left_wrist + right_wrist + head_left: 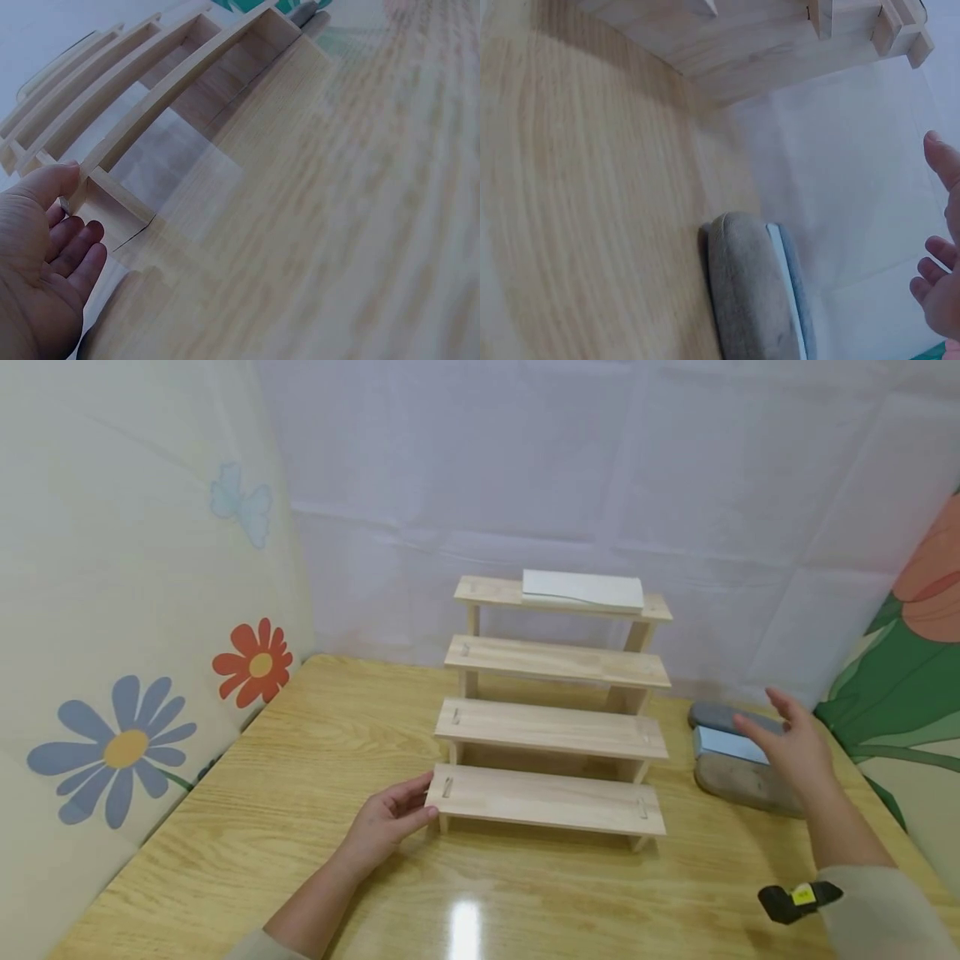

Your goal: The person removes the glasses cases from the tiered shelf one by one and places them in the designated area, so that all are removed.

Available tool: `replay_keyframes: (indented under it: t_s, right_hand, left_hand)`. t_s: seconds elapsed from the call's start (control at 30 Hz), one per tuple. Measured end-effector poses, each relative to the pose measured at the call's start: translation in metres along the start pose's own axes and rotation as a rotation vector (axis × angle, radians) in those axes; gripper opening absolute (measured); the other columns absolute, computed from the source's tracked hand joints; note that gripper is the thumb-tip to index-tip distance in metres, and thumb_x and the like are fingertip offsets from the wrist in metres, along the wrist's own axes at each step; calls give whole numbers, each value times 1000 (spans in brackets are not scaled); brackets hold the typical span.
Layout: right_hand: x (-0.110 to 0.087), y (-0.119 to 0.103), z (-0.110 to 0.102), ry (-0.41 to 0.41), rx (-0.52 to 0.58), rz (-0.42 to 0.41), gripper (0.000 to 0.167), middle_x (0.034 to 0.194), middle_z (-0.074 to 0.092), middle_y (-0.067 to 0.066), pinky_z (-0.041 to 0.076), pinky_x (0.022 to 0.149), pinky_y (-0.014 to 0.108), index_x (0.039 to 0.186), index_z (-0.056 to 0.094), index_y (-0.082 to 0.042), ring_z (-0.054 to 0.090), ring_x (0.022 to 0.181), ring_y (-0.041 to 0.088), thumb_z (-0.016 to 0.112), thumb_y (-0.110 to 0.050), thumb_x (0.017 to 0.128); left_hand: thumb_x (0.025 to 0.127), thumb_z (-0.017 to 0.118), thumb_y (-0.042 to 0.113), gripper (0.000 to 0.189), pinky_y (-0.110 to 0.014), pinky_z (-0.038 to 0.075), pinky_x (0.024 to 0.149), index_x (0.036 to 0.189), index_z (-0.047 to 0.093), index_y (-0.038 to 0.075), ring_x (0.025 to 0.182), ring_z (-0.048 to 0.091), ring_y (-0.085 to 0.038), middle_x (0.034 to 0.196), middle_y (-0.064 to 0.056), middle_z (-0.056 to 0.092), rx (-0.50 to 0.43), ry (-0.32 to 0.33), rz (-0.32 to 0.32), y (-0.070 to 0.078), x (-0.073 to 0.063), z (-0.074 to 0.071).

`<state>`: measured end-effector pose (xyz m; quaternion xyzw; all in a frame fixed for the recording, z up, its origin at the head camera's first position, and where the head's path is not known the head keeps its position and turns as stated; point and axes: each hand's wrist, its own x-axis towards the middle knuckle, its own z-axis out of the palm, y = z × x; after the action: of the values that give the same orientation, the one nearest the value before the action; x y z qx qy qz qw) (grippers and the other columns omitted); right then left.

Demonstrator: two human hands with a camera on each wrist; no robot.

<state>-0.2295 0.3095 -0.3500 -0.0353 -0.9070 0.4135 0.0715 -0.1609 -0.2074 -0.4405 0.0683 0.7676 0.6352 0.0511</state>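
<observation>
A stepped wooden shelf (551,793) with several tiers stands on the table. My left hand (386,822) holds the left end of its lowest tier, thumb along the front edge. In the left wrist view, the left hand (45,255) has its thumb at the board's corner and the other fingers loosely bent below. Raised at the right, my right hand (798,752) has its fingers spread and holds nothing. Beneath and beside it lie a brown-grey soft case (742,781), a light blue flat item (727,744) and a blue-grey case (716,716).
On the top tier lies a white flat item (581,590), perhaps a box or notepad. A white cloth backdrop (465,460) hangs behind the wood-grain table (337,718). Flower-printed cloth (127,610) borders the left side, and more printed cloth (900,693) the right.
</observation>
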Motion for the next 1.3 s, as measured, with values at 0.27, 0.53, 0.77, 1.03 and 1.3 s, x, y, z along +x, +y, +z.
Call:
replay_keyframes:
  t_s: [0.27, 0.53, 0.77, 1.03, 1.3]
  right_hand:
    - [10, -30, 5, 10, 39, -15, 90, 161, 10, 29, 26, 111, 69, 158, 13, -9, 16, 142, 56, 59, -50, 93]
    - [20, -52, 8, 32, 26, -67, 88, 161, 16, 26, 24, 114, 65, 157, 16, -9, 19, 144, 52, 62, -49, 92]
    - [31, -74, 15, 49, 14, -108, 89, 161, 21, 23, 25, 116, 62, 157, 20, -10, 23, 144, 49, 64, -50, 91]
    - [42, -99, 18, 43, 11, -157, 88, 161, 23, 21, 23, 119, 58, 156, 22, -10, 24, 145, 44, 67, -46, 90]
    - [53, -119, 24, 29, 28, -212, 84, 159, 27, 21, 22, 120, 56, 155, 25, -8, 25, 145, 41, 71, -35, 89]
  left_hand:
    - [90, 70, 11, 59, -20, 53, 94, 141, 45, -5, 122, 58, -36, 136, -27, 55, 4, 8, -7, 0, 0, 0]
    - [90, 69, 11, 59, -18, 52, 92, 141, 45, -5, 121, 59, -34, 136, -27, 55, 5, 2, 2, 1, 0, 0]
    - [90, 69, 11, 59, -17, 53, 92, 141, 45, -6, 118, 61, -26, 136, -27, 55, 1, 3, -6, 4, -2, 0]
    - [90, 69, 10, 59, -18, 52, 93, 141, 44, -6, 120, 59, -33, 136, -28, 55, -5, -5, 9, 4, -1, -1]
    - [91, 69, 11, 59, -20, 52, 95, 142, 44, -6, 121, 59, -34, 137, -28, 54, 2, -10, 9, 5, -2, -1]
